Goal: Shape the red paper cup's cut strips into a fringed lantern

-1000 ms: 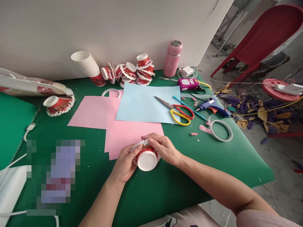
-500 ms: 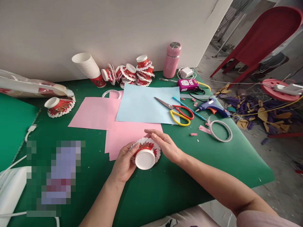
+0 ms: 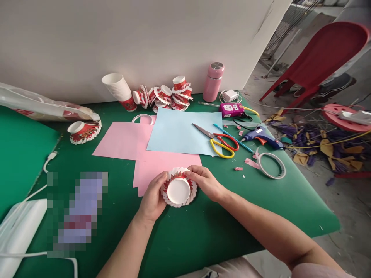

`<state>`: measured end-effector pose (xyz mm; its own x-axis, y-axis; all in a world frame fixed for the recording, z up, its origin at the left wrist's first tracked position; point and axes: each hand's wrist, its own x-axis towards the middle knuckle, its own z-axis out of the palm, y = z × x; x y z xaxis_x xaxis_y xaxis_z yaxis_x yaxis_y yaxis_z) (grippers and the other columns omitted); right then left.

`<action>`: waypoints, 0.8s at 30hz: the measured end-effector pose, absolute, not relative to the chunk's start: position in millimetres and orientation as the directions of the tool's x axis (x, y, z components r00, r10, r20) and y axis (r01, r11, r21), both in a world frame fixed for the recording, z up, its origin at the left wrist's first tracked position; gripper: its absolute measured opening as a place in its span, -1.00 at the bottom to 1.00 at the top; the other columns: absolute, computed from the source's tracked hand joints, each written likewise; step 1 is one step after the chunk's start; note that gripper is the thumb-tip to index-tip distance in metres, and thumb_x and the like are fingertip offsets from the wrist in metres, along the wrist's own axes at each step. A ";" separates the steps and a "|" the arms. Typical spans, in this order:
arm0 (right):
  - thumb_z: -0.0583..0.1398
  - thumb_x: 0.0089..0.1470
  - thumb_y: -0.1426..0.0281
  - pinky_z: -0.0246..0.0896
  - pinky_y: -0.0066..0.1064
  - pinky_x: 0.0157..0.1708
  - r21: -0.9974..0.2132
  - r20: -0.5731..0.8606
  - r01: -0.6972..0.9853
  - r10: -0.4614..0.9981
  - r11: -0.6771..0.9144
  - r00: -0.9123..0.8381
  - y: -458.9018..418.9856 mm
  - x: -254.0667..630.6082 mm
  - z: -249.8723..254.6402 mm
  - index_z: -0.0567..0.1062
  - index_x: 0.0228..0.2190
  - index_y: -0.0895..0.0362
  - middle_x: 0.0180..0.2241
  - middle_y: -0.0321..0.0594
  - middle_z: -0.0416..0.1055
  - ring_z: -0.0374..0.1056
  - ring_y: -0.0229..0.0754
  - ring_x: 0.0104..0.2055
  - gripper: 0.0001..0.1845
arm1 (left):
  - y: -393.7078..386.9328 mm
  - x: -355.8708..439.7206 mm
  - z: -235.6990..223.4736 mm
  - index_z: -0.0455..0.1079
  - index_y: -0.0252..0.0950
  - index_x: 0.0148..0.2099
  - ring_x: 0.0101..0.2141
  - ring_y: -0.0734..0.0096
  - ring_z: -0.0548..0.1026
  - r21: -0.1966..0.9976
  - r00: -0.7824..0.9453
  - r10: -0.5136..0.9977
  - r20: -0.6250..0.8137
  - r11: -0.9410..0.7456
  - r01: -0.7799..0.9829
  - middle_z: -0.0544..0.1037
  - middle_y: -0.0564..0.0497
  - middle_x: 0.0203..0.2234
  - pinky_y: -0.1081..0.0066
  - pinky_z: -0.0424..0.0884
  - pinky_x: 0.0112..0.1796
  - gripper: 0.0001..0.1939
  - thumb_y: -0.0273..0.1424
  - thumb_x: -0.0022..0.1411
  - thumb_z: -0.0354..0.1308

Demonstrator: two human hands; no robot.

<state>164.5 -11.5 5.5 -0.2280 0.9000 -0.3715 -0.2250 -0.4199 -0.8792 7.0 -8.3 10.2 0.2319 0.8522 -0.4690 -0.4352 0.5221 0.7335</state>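
Both my hands hold a red and white paper cup (image 3: 178,190) turned upside down, its wall cut into strips fanned outward, pressed onto the green table (image 3: 203,231). My left hand (image 3: 153,199) grips its left side with the thumb on the rim. My right hand (image 3: 204,181) pinches the cup's right edge with its fingers closed. The cup rests partly over a pink paper sheet (image 3: 156,166).
A light blue sheet (image 3: 182,131) and another pink sheet (image 3: 121,141) lie beyond. Scissors (image 3: 220,141), a glue gun (image 3: 261,135), a tape ring (image 3: 271,165), a pink flask (image 3: 213,82), stacked cups (image 3: 118,90) and several cut cups (image 3: 169,96) are around. A red chair (image 3: 324,54) stands right.
The cup has been turned from tilted toward me to flat, bottom up, on the table. My right hand moved from its far edge down to its right side.
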 end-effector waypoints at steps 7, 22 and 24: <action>0.21 -0.12 -0.02 0.01 -0.45 -0.49 -0.886 -0.356 -0.213 0.900 -0.411 -0.252 -11.2 168.6 8.5 0.44 -0.45 0.18 -0.56 -0.37 0.26 0.11 -0.34 -0.53 -0.52 | -7.1 3.1 12.3 0.37 -0.33 -0.53 -0.54 0.48 0.39 0.733 0.250 0.816 -0.521 0.578 -0.358 0.48 0.06 -0.61 0.47 0.31 -0.47 -0.76 -0.30 -0.10 0.33; 0.21 -0.05 0.15 0.16 -0.42 -0.50 -0.959 -0.224 0.194 0.972 -0.206 -0.077 -6.5 177.7 5.2 0.43 -0.27 0.17 -0.47 -0.28 0.39 0.22 -0.31 -0.53 -0.63 | 2.8 -2.3 0.4 0.42 -0.25 -0.08 0.02 0.20 0.38 0.879 -0.159 0.937 -0.312 0.221 -0.423 0.50 -0.08 -0.08 0.29 0.29 -0.01 -0.64 -0.19 0.11 0.14; 0.16 0.02 0.19 0.21 -0.35 -0.41 -0.932 -0.132 0.339 0.991 -0.128 0.011 -4.7 183.3 4.7 0.44 -0.21 0.16 -0.37 -0.20 0.43 0.27 -0.26 -0.47 -0.65 | -0.8 -2.3 -4.7 0.37 -0.23 0.01 0.11 0.18 0.29 0.948 -0.208 0.953 -0.220 0.159 -0.277 0.40 -0.11 0.06 0.27 0.20 0.08 -0.58 -0.17 0.13 0.13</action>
